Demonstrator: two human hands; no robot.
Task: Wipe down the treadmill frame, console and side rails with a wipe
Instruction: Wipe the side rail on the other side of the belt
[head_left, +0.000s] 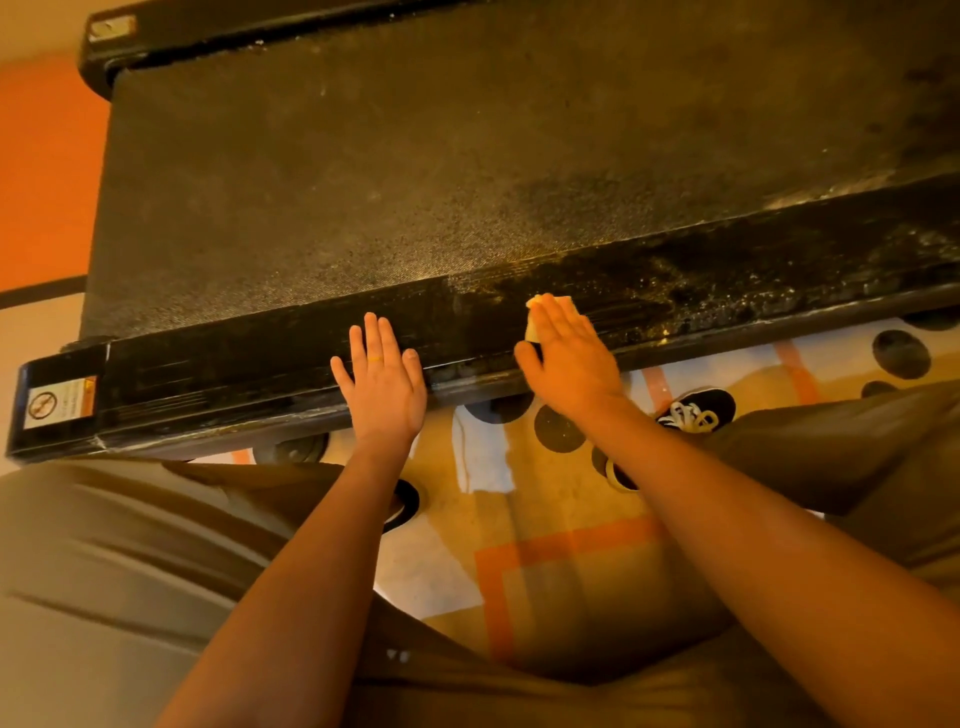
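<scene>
— So, what is the right hand (563, 358) doing?

— It lies flat, fingers straight and together, pressing a yellow wipe (537, 310) onto the top of the near side rail (249, 364). Only a corner of the wipe shows past the fingertips and by the thumb. The rest is under the palm.

— And the left hand (382, 382)?

— Flat on the same rail, fingers spread, holding nothing. It sits beside the right hand, on the side nearer the rail's end with the warning sticker (57, 402). I'd say it is just bracing.

— Which step is this, then?

— The side rail, by my reading. From the wipe toward the sticker end the rail looks dark and streaky. From the wipe toward the other end it is speckled with pale dust and grit.

— So the next move?

— Probably a firm slide of the wipe along the rail, away from the sticker end and into that dusty stretch. The palm should stay flat so the wipe does not bunch or slip out. The rail's outer edge looks grimy too and may want a pass.

— Anything beyond the rail?

— Past it lies the belt (363, 182), dusty close to the rail, with the far rail (234, 31) beyond. On the near side of the rail are a spotted rug (571, 561) and a black shoe (701, 408) with white laces. The console is out of view, so I judge much of the job remains.
</scene>
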